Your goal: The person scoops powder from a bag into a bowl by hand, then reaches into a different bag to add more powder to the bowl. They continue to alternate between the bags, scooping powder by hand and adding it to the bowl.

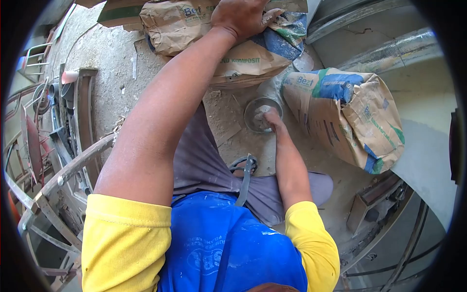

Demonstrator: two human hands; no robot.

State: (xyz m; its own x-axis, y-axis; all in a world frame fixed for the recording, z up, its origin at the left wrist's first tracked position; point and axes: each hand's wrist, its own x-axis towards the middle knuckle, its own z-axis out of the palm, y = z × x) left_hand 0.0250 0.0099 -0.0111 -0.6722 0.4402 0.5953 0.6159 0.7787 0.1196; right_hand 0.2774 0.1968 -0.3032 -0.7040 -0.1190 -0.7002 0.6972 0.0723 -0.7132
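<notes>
Two hands: one left hand, one right hand, both bare.
Left hand: lies across the paper bagging at the top of the view; thumb spread apart from the fingers; whether they grip the paper cannot be told.
Right hand: reaches into the container; fingers appear curled among pale material; how firmly they close on it cannot be told.
Container: one, round and grey, on the dusty floor between the paper bagging and the separate bag.
Separate bag: one, brown paper with blue and green print, just right of the container.
Paper bagging: number of bags uncertain, as the pieces overlap.
Sleeves: two, yellow.
Shirt front: one, blue, printed in white.
Pinkish cup: one, far left.
</notes>
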